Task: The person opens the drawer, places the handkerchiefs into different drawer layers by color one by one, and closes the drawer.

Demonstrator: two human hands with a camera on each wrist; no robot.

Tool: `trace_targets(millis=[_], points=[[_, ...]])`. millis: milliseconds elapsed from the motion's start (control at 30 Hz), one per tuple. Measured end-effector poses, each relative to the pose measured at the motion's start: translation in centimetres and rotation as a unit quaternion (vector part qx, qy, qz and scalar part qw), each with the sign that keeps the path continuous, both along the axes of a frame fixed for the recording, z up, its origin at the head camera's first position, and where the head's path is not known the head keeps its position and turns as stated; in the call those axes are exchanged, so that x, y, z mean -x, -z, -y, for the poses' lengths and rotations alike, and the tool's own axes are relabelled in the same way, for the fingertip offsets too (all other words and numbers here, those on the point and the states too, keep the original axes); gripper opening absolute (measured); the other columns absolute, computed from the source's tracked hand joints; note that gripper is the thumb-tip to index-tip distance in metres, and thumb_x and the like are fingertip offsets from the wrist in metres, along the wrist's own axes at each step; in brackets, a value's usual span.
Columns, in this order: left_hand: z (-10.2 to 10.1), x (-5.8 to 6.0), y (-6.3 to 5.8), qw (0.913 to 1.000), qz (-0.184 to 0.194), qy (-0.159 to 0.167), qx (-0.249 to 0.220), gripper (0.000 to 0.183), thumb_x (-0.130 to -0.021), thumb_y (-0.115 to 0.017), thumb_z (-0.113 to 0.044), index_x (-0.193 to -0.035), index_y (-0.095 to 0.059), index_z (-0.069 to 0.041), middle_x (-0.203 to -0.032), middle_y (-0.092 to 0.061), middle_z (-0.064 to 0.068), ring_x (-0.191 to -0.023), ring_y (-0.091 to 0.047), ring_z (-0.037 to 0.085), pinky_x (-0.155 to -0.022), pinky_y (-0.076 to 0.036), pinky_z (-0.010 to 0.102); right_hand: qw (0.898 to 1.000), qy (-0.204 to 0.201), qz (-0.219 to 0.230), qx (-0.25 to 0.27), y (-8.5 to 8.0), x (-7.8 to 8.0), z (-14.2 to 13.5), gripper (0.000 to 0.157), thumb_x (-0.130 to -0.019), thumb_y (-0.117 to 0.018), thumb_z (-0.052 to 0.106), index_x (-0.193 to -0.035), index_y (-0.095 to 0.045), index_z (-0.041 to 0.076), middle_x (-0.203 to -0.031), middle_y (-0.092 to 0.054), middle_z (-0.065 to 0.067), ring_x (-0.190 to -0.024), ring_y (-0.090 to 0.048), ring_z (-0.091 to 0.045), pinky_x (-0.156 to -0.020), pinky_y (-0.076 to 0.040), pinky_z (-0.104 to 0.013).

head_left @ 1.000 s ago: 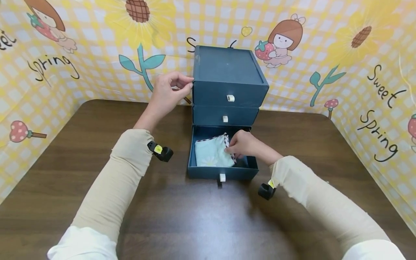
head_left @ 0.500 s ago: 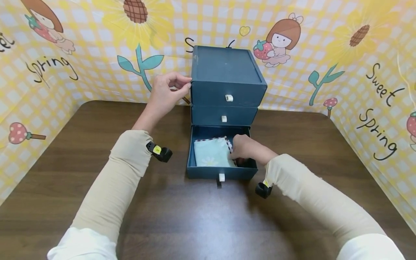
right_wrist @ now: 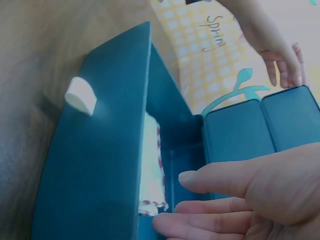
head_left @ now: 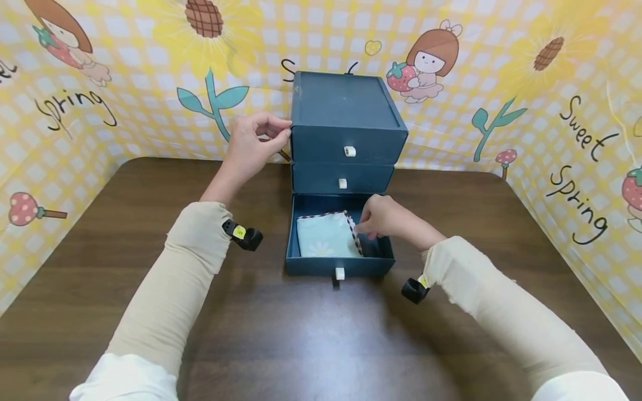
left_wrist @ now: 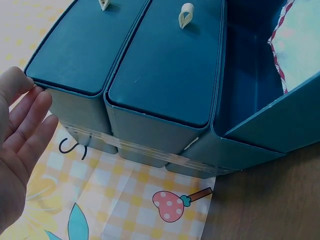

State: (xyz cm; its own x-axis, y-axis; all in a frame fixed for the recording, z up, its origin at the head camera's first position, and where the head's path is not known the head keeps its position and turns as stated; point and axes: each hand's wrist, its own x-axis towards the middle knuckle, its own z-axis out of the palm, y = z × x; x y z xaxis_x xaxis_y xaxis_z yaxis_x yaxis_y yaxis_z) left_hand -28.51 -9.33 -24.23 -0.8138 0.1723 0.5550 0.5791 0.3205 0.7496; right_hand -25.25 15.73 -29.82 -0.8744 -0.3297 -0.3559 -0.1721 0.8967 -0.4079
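A folded pale-blue handkerchief (head_left: pixel 328 236) with a striped trim and a white daisy lies in the pulled-out bottom drawer (head_left: pixel 341 268) of a dark-blue cabinet (head_left: pixel 347 103). Just over its right edge is my right hand (head_left: pixel 385 217). The right wrist view shows thumb and fingers apart with nothing between them, beside the handkerchief (right_wrist: pixel 152 165). My left hand (head_left: pixel 252 143) touches the cabinet's upper left front edge with its fingertips. Seen from the left wrist, the fingers of that hand (left_wrist: pixel 22 120) are fairly straight against the top drawer's corner.
Two shut drawers with white pull tabs, the top one (head_left: pixel 321 146) and the middle one (head_left: pixel 316 178), sit above the pulled-out one. The cabinet stands at the back of a brown wooden table (head_left: pixel 281 334). A yellow checked printed cloth (head_left: pixel 150 106) hangs behind and at both sides.
My right hand has let go of the handkerchief's right edge, dipped into the drawer, then risen slightly. The handkerchief's raised corner now lies lower. My left hand stays at the cabinet edge.
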Motion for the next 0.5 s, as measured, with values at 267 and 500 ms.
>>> trace_targets(millis=[267,500], points=[[-0.1,0.0,0.1,1.0,-0.003,-0.002,0.001,0.016,-0.084,-0.063,-0.003,-0.097,-0.066,0.007,-0.093,-0.067,0.017,-0.067,-0.058,0.009,-0.058,-0.044,0.019,1.0,-0.003,-0.011,0.022,-1.2,-1.1,-0.1,0.019,-0.085,-0.066,0.022,-0.09,-0.071,0.005,-0.07,-0.065,-0.004,-0.072,-0.062,-0.022,-0.065,-0.051,-0.028],[-0.1,-0.1,0.0,1.0,-0.004,-0.003,-0.001,0.016,-0.084,-0.062,-0.002,-0.096,-0.066,0.007,-0.092,-0.067,0.016,-0.066,-0.058,0.008,-0.058,-0.044,0.018,0.996,-0.029,-0.035,0.072,-1.9,-2.8,-0.2,0.017,-0.085,-0.066,0.019,-0.092,-0.071,0.005,-0.078,-0.067,-0.004,-0.068,-0.061,-0.018,-0.063,-0.05,-0.027]])
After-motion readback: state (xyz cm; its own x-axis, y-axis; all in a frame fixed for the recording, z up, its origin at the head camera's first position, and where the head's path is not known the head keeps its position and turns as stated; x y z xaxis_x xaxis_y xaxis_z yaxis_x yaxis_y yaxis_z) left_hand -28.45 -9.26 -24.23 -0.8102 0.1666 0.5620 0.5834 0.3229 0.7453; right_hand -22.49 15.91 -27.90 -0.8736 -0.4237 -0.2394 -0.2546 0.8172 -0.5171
